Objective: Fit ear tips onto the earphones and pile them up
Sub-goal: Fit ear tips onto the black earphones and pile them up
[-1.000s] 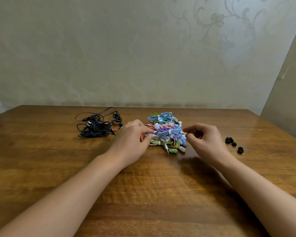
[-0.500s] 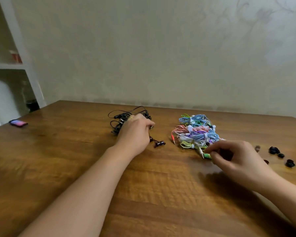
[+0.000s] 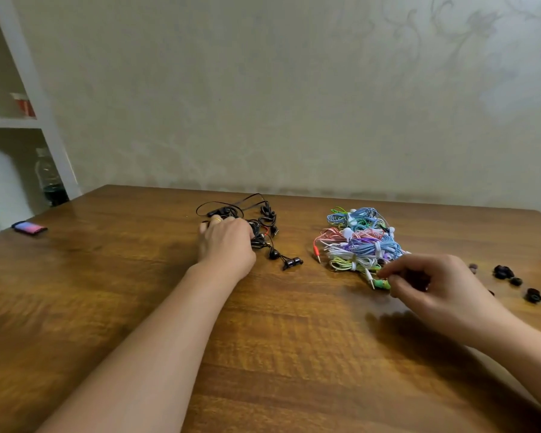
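Having left the coloured pile [image 3: 361, 242] for the black earphones [image 3: 256, 228], your left hand [image 3: 227, 245] now grips that tangle on the counter [image 3: 278, 354], while your right hand [image 3: 431, 284], fingers curled, seems to pinch a tip beside the loose tips [image 3: 512, 278].

Brown wood-grain worktop [image 3: 294, 354], streaked dark and light. Black tangle of corded earphones [image 3: 256, 226]; heap of bundled earphones [image 3: 359, 242] in blue, pink, purple, white, green and yellow-green. Small black rubber ear tips [image 3: 502, 271]. Pale cream wall [image 3: 263, 89] with faint floral scrollwork. White shelf frame [image 3: 28, 79]. Pink-and-blue flat phone-like slab [image 3: 28, 227].
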